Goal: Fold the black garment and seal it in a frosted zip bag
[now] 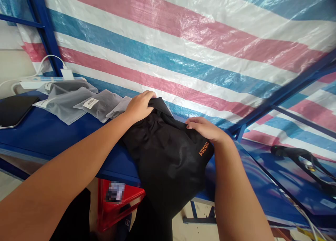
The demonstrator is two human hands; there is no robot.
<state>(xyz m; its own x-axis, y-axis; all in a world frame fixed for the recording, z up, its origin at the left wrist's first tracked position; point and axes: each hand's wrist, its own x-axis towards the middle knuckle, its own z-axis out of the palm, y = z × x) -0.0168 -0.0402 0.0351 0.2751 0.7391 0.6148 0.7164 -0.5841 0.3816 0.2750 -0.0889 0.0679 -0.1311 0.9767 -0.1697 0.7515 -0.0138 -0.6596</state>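
Observation:
A black fabric piece (pixel 170 153) with orange "AstroAI" lettering lies over the front of the blue shelf, and its lower end hangs past the edge. My left hand (pixel 140 106) is closed on its upper left corner, where a flap of cloth is folded up; the fingertips are partly hidden. At the upper right edge, just above the lettering, my right hand (pixel 202 126) pinches the cloth between thumb and fingers. Whether the piece is a bag or a cover cannot be made out.
Several grey plastic packets with labels (pixel 69 103) lie left of my left hand. Behind them are a power strip (pixel 52 79) and charger (pixel 67 74). A dark flat device (pixel 15 110) sits far left, a red stool (pixel 105 213) below, a black strap-like object (pixel 299 157) right.

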